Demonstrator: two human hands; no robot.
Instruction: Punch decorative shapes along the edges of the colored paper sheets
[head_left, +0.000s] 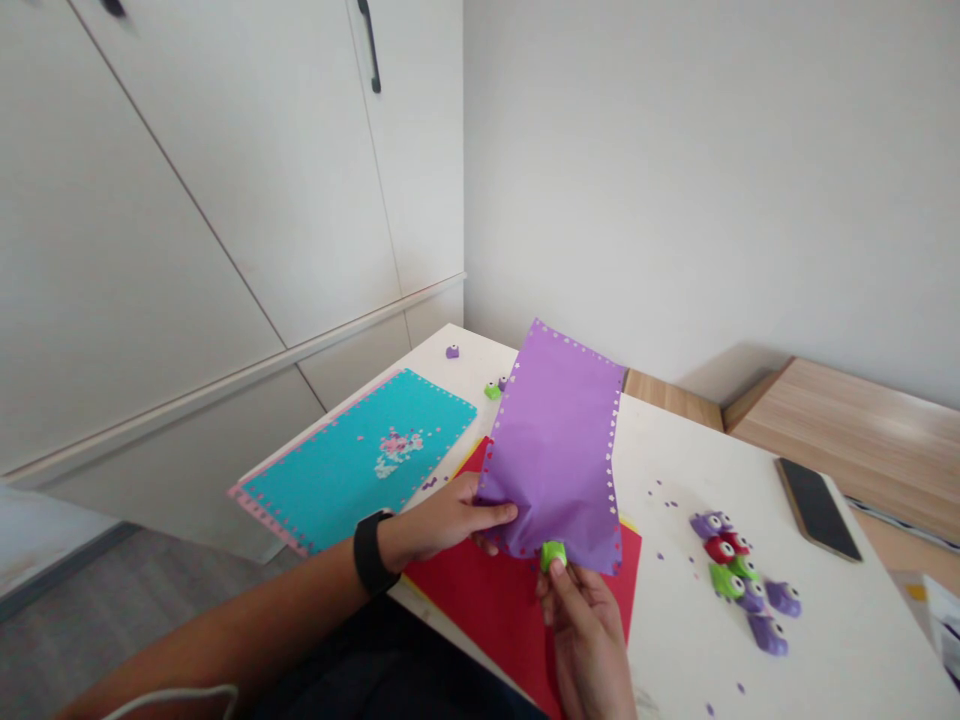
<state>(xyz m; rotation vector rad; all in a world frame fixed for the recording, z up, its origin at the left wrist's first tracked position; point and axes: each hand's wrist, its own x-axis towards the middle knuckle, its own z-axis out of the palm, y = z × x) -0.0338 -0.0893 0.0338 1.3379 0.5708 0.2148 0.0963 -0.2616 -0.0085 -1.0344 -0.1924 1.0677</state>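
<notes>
**A:** When you looked down at the desk, what did the hands have?

**B:** The left hand (442, 520) gripped the purple paper sheet (555, 440) near its lower edge, with the thumb across the front. The right hand (585, 640) pinched a green punch (553, 556) in a narrow grip, right at that sheet's bottom edge. Both hands were above a red paper sheet (480, 610).

**A:** How much of the punching was done?

**B:** Small holes ran along the purple paper sheet's top edge and both long sides. Its bottom edge was bunched in the hands, so I couldn't tell how far they went there. A pink paper sheet (251, 510) under a blue paper sheet (360, 450) also had holes along its edge, but the red paper sheet showed none where I could see it.

**A:** And how many punches were there?

**B:** About eight stood in a cluster (742, 580) on the white table (847, 640): four purple, two red and two green, though they overlapped. Near the table's far corner, a purple punch (452, 351) lay apart, and a green punch (492, 391) sat with another just behind it. With the one in hand, that made about twelve.
</notes>
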